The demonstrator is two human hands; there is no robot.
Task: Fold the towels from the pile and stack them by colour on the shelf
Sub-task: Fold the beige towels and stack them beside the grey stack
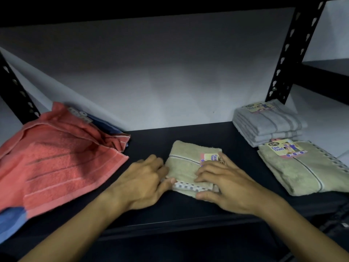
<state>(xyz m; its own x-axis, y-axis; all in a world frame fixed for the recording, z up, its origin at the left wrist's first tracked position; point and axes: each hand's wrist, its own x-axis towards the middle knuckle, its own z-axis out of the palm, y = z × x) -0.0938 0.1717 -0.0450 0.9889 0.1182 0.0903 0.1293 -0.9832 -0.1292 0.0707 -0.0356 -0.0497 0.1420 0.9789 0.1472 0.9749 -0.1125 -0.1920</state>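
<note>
A folded beige towel (pixel 186 163) with a label lies in the middle of the dark shelf (pixel 198 135). My left hand (pixel 145 178) holds its left edge, fingers curled under and thumb on the checkered border. My right hand (pixel 224 184) lies on top of the towel's right half, fingers pressing down and thumb at the near edge. At the left sits the loose pile: a coral towel (pixel 56 163) over blue ones (pixel 11 222). At the right are a folded beige towel (pixel 306 171) and a stack of folded grey towels (pixel 268 125).
Black perforated uprights stand at the back right (pixel 290 52) and the left (pixel 15 91). A pale wall closes the back of the shelf. The shelf's front edge runs just below my wrists. Another shelf board shows at far right.
</note>
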